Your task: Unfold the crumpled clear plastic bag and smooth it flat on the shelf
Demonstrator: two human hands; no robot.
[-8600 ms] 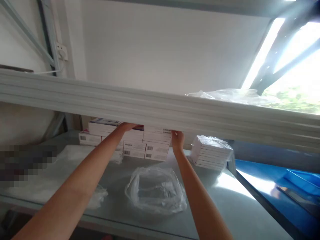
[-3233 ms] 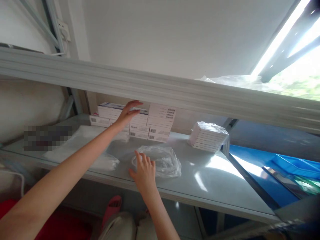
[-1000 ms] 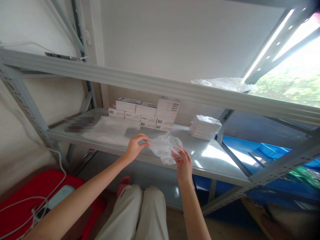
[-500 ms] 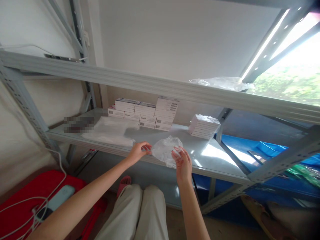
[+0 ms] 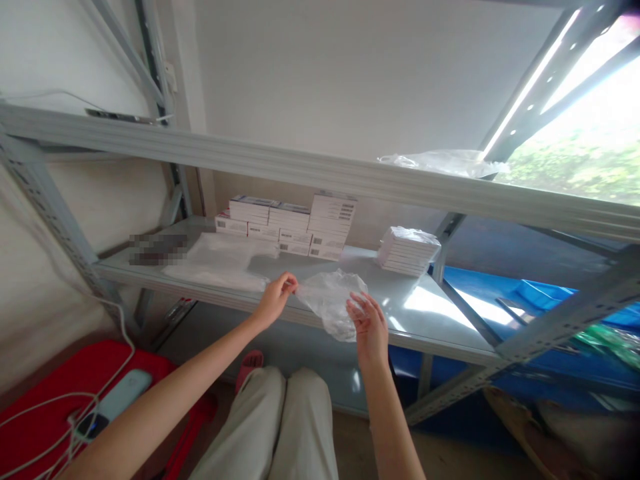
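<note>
A crumpled clear plastic bag (image 5: pixel 330 301) hangs between my hands just in front of the grey metal shelf (image 5: pixel 425 319). My left hand (image 5: pixel 274 299) pinches its left edge between thumb and fingers. My right hand (image 5: pixel 369 323) grips its right side, fingers curled into the film. Behind, at the back of the shelf, stand stacks of white boxes with barcodes (image 5: pixel 293 227).
A plastic-wrapped stack of white boxes (image 5: pixel 407 242) sits at the shelf's right. Flat clear bags (image 5: pixel 220 260) lie on its left. An upper shelf beam (image 5: pixel 320 175) carries more plastic film (image 5: pixel 443 161). Blue bins (image 5: pixel 543 297) are on the right; a red surface with a cable and phone (image 5: pixel 107 403) lies lower left.
Both hands left the box stacks and picked the plastic bag off the shelf. Over the last second the bag has been drawn slightly toward me and shifted between the hands.
</note>
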